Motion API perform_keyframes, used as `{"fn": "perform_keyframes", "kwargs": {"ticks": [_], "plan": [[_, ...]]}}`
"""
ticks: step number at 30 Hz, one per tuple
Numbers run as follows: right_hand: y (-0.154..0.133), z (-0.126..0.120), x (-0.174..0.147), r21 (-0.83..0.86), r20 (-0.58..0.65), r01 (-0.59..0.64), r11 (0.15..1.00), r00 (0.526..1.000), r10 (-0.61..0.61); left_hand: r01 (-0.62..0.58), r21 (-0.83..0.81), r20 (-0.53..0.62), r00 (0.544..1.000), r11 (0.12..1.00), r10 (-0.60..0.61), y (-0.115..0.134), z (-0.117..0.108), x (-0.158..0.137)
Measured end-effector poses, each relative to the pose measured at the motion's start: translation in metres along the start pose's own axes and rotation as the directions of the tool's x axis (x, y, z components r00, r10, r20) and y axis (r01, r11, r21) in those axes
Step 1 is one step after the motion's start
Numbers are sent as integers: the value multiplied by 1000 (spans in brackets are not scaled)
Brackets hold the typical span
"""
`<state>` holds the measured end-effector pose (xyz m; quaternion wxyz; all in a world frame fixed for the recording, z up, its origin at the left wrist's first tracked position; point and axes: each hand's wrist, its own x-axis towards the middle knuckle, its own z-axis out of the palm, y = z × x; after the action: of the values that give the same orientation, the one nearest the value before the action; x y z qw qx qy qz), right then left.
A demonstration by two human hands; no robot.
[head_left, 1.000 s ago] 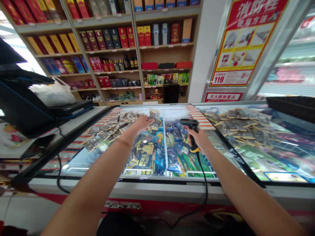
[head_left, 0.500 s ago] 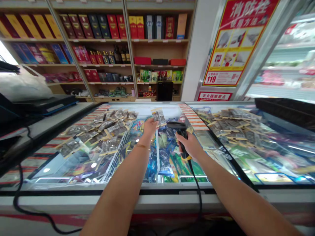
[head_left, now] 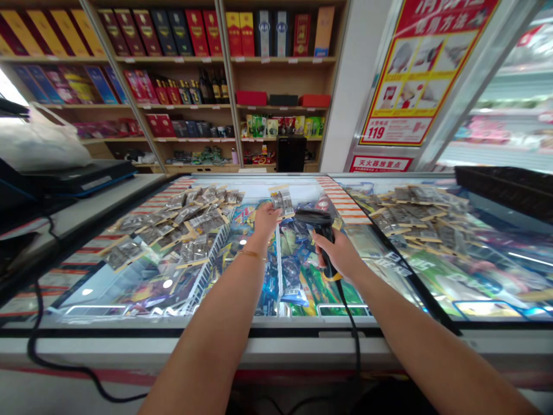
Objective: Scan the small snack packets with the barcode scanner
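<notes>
Over the glass top of a chest freezer, my left hand pinches a small clear packet with a tan edge by its lower left side. Wrapped round the grip of a black handheld barcode scanner is my right hand. The scanner's head points left, close to the packet, and its cord drops over the freezer's front edge. A heap of similar packets lies on the glass to the left. Another heap of packets lies to the right.
Bagged goods show through the glass, with a white wire divider among them. At left, a white plastic bag sits on a black device. A black cable hangs at the front left. Shelves of boxes stand behind; a dark tray is at right.
The view has tipped slightly down, so the shelves sit higher in the picture. Both hands keep their holds; the packet and scanner have shifted only slightly to the right in view.
</notes>
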<state>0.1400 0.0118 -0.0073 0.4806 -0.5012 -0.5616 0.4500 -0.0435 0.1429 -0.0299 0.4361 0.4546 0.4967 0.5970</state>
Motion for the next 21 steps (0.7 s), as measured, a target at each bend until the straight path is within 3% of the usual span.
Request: {"fn": "perform_keyframes", "kwargs": {"ticks": [8, 17, 21], "plan": [[0, -2, 0, -1, -32, 4, 1000, 999, -5, -26, 42, 9, 1000, 999, 25, -6, -2, 4], [-12, -7, 3, 132, -93, -47, 990, 994, 59, -83, 131, 35, 996, 988, 79, -6, -8, 3], [-22, -33, 3, 201, -137, -41, 979, 988, 69, -72, 343, -44, 995, 937, 93, 0, 2, 6]]}}
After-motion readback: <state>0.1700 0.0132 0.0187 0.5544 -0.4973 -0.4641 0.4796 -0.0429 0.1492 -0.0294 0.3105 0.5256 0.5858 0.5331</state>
